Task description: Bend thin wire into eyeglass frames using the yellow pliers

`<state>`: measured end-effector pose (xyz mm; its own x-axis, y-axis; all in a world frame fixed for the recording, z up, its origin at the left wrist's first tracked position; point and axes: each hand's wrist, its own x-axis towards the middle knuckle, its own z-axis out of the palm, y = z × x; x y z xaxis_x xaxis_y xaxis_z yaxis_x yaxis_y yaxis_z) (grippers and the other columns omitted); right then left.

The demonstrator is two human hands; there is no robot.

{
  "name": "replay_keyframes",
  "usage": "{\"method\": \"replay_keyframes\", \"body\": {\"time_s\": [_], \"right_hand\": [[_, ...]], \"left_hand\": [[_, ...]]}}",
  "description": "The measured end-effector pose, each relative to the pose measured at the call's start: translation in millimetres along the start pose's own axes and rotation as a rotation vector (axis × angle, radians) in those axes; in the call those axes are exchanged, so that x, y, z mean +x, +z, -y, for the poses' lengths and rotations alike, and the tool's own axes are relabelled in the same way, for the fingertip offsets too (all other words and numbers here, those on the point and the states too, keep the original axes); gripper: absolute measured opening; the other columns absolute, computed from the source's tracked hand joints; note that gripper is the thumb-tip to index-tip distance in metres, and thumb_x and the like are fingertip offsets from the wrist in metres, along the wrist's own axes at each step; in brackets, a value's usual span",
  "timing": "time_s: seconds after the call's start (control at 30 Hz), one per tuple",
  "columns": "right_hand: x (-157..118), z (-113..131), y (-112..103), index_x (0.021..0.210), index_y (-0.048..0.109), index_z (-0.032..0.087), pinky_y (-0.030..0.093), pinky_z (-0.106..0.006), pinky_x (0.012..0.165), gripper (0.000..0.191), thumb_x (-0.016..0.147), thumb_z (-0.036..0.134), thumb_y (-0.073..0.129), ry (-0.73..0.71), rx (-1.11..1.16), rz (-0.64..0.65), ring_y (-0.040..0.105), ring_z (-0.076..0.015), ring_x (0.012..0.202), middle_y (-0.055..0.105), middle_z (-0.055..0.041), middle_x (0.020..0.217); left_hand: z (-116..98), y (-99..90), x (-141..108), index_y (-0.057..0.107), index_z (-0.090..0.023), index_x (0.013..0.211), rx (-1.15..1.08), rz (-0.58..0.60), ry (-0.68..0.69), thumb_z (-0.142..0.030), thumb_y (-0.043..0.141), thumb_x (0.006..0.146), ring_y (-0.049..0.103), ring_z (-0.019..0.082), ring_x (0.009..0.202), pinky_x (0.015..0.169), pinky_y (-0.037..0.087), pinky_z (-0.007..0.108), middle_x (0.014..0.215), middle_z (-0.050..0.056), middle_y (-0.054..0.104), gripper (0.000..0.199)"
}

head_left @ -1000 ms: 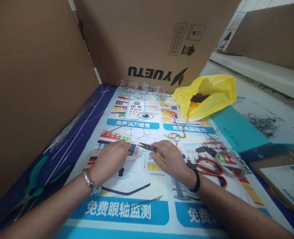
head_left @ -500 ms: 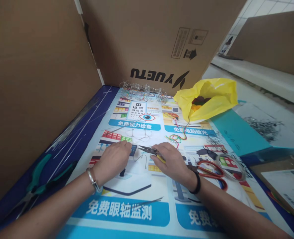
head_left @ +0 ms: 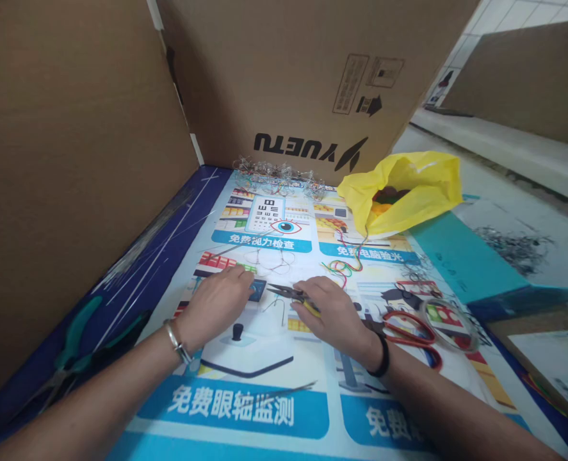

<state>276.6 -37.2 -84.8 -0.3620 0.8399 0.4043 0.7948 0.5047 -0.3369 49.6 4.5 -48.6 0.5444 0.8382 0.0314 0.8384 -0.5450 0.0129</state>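
Gripping the yellow-handled pliers (head_left: 286, 292) in my right hand (head_left: 332, 310), I have my fingers curled round the handles; the pliers' jaws stand slightly parted. They are over the middle of the printed sheet (head_left: 245, 352), tips pointing to 9 o'clock. Taking those tips as the dial's centre, my left hand (head_left: 220, 301) is at 9 o'clock, near but apart, back upward, fingers bent and close together; I cannot tell whether they pinch anything.

Just by the tips, toward 5 o'clock, is a thin bent wire (head_left: 284, 312). At 12 o'clock are fine wire loops (head_left: 270, 261) and, farther up, tangled wirework (head_left: 276, 178) at the foot of the cardboard (head_left: 274, 83). The open yellow bag (head_left: 421, 214) sits at 2 o'clock, coloured cords (head_left: 336, 267) trailing below it. Red-handled scissors (head_left: 411, 330) lie between 3 and 4, just beyond my wrist. Teal-handled pliers (head_left: 75, 333) rest between 8 and 9, and straight wires (head_left: 137, 253) between 9 and 10.
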Motion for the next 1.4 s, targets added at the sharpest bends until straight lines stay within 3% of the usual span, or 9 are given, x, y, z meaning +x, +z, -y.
{"method": "replay_keyframes", "body": {"time_s": [0.37,0.57,0.73,0.83,0.97,1.1,1.23,1.4], "right_hand": [[0.4,0.9,-0.8,0.105,0.057,0.018,0.047,-0.037,0.079,0.026,0.083,0.032,0.055,-0.029,-0.008,-0.007,0.056,-0.0212,0.089,0.062,-0.0087,0.094],[0.1,0.1,-1.3,0.105,0.058,0.016,0.047,-0.037,0.078,0.026,0.083,0.03,0.055,-0.039,-0.007,-0.034,0.055,-0.0211,0.088,0.062,-0.0091,0.093],[-0.4,0.0,-0.8,0.105,0.058,0.016,0.047,-0.037,0.078,0.027,0.083,0.03,0.055,-0.042,-0.013,-0.023,0.055,-0.0212,0.088,0.062,-0.0087,0.093],[-1.0,0.8,-0.9,0.105,0.057,0.017,0.047,-0.037,0.079,0.027,0.084,0.031,0.055,-0.037,-0.018,-0.014,0.055,-0.0212,0.088,0.062,-0.0085,0.094],[-0.9,2.1,-1.6,0.105,0.057,0.017,0.047,-0.037,0.078,0.026,0.084,0.031,0.054,-0.038,-0.02,-0.012,0.055,-0.021,0.088,0.062,-0.0083,0.093],[-1.2,1.6,-1.4,0.106,0.057,0.016,0.046,-0.036,0.078,0.027,0.084,0.032,0.055,-0.05,-0.026,-0.015,0.055,-0.0209,0.088,0.062,-0.0083,0.093],[-2.2,1.6,-0.9,0.107,0.057,0.016,0.045,-0.036,0.079,0.028,0.083,0.031,0.055,-0.059,-0.047,-0.027,0.054,-0.0205,0.089,0.061,-0.0085,0.094],[0.2,4.2,-5.2,0.106,0.057,0.014,0.042,-0.037,0.079,0.028,0.083,0.03,0.055,-0.12,-0.17,-0.066,0.052,-0.0216,0.089,0.06,-0.0097,0.095]], "left_hand": [[-2.3,9.5,0.1,0.054,-0.014,0.084,0.056,-0.053,0.027,-0.012,0.035,0.088,0.058,0.024,0.078,0.065,0.042,0.033,0.083,0.01,0.059,0.02],[-2.1,-0.7,5.2,0.049,-0.016,0.086,-0.285,-0.04,-0.138,-0.02,0.035,0.09,0.058,0.019,0.063,0.055,0.039,0.028,0.073,0.004,0.06,0.015],[3.6,-1.8,5.1,0.053,-0.017,0.094,-0.422,-0.142,-0.06,-0.021,0.036,0.091,0.059,0.019,0.081,0.07,0.042,0.029,0.087,0.006,0.063,0.018],[7.4,-1.5,4.1,0.058,-0.017,0.099,-0.381,-0.091,0.004,-0.022,0.036,0.091,0.059,0.021,0.088,0.077,0.042,0.031,0.093,0.008,0.065,0.024],[11.1,-8.2,1.8,0.062,-0.018,0.091,-0.368,0.029,0.007,-0.022,0.039,0.089,0.06,0.021,0.081,0.072,0.042,0.03,0.086,0.006,0.067,0.024],[15.2,-20.2,-0.2,0.063,-0.019,0.084,-0.443,0.03,-0.005,-0.023,0.041,0.087,0.06,0.019,0.077,0.072,0.042,0.029,0.082,0.004,0.066,0.023],[15.9,-26.1,0.6,0.058,-0.018,0.069,-0.706,0.025,-0.021,-0.024,0.05,0.08,0.059,0.017,0.08,0.072,0.042,0.029,0.083,0.004,0.065,0.015],[11.3,-21.6,2.6,0.05,-0.016,0.06,-1.315,0.191,-0.208,-0.026,0.057,0.075,0.063,0.016,0.079,0.067,0.045,0.027,0.096,0.006,0.066,0.019]]}}
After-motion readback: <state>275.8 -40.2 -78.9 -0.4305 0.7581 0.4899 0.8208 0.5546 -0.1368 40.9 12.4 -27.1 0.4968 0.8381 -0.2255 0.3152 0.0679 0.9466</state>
